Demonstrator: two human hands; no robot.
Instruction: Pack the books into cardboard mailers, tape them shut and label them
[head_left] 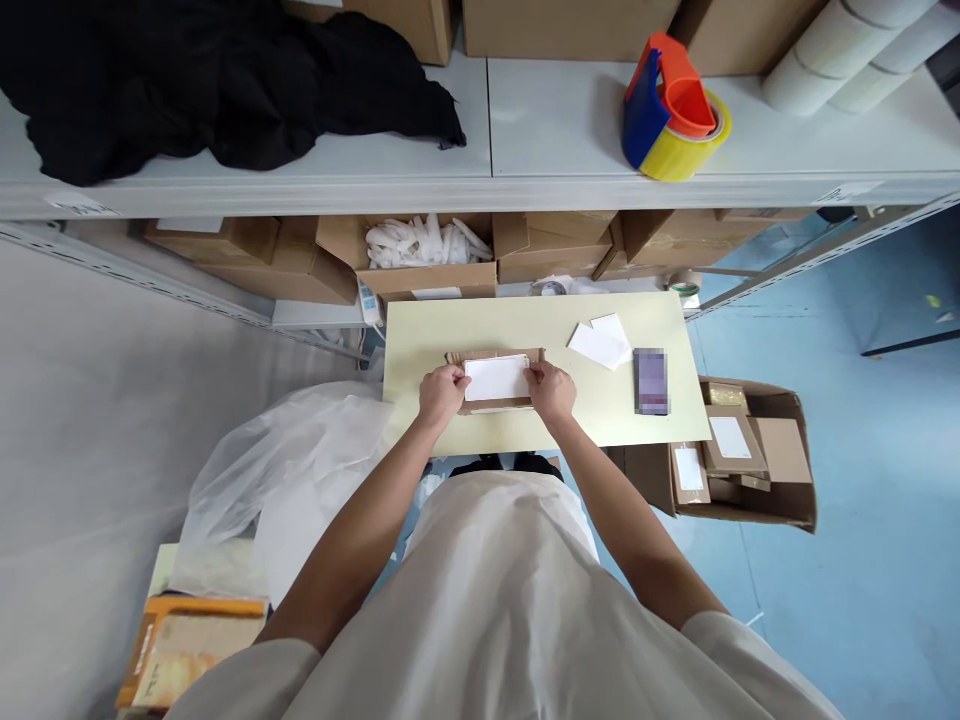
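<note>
On the pale yellow table, a small brown cardboard box lies in front of me. A white rectangular label is spread over its top. My left hand pinches the label's left end between thumb and fingers. At the opposite end, my right hand pinches the label in the same way. Whether the label is stuck down or only resting on the box, I cannot tell. Two white paper slips lie to the right of my right hand, with a blurred-out phone-like object beyond them.
An open carton of small labelled boxes stands right of the table. Clear plastic sheeting hangs at the left. Above the table's far edge, a shelf bears a tape dispenser and black cloth.
</note>
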